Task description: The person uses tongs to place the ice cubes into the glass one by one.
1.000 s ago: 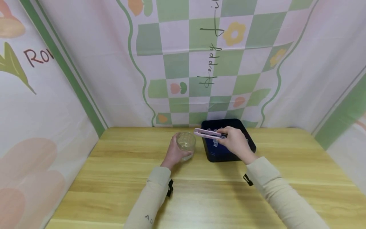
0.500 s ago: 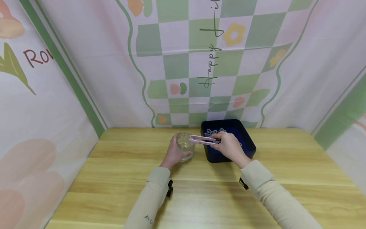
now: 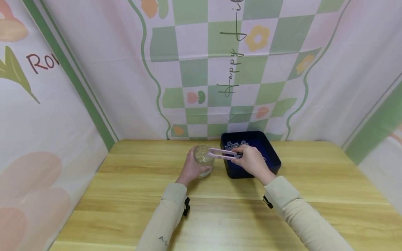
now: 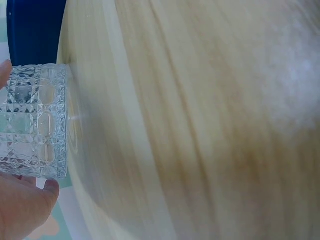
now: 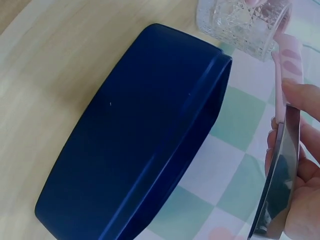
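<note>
My left hand [image 3: 191, 168] grips the side of a clear cut-glass tumbler [image 3: 203, 159], which stands upright on the table. The tumbler's faceted wall [image 4: 32, 120] fills the left edge of the left wrist view. In my right hand [image 3: 253, 163] is a pair of tongs [image 3: 223, 151], pink at the tips and metal toward the hand. Their tips are at the tumbler's rim; whether anything sits between them is too small to tell. Below the right hand stands a dark blue square tray [image 3: 232, 173] with several small clear pieces [image 3: 230, 144] at its far left.
A wooden table [image 3: 150, 209] carries everything. Right behind the tray hangs a curtain [image 3: 194, 76] with green and white checks. The tray's outer wall [image 5: 135, 110] takes up much of the right wrist view, and it stands close to the tumbler's right.
My right hand has moved left and a little nearer me, bringing the tongs' tips from beside the tray to the tumbler's rim. My left hand and the tumbler have stayed in place.
</note>
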Motion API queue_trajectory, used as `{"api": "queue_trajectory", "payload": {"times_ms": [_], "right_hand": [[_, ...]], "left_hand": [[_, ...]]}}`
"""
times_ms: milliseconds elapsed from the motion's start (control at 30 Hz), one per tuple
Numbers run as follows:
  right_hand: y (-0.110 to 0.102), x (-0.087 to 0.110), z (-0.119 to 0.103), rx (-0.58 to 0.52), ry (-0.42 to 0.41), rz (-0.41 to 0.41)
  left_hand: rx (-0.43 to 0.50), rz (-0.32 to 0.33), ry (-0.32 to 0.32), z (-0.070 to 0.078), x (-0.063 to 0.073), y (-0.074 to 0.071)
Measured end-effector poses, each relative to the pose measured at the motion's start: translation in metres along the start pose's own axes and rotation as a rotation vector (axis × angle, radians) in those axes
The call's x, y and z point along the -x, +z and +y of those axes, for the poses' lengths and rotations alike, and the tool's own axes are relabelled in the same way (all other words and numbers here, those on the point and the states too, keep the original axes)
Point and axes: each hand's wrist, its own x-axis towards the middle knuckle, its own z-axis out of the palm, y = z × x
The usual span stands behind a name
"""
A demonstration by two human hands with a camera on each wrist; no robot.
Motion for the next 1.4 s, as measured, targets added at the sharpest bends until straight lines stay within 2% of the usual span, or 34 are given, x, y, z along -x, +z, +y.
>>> {"api": "queue_trajectory", "payload": {"times_ms": [300,533,667,800,1100,1400], "right_hand": [[-0.015,-0.001,0.008,-0.002,0.023,0.107],[-0.027,-0.003,0.021,-0.013,0.106,0.192],[-0.028,-0.003,0.032,0.005,0.141,0.201],[-0.029,0.001,0.042,0.029,0.178,0.152],[-0.031,0.007,0.051,0.087,0.224,-0.028],[-0.029,0.008,0.055,0.160,0.165,-0.064]], "left_hand": [[0.004,0.006,0.001,-0.002,-0.001,0.000],[0.031,0.015,-0.002,-0.004,-0.002,0.001],[0.025,0.011,0.003,-0.003,-0.001,0.000],[0.010,0.005,-0.002,-0.002,0.001,0.000],[-0.011,-0.009,0.000,0.003,0.005,0.000],[-0.013,0.003,0.005,0.002,0.004,0.001]]}}
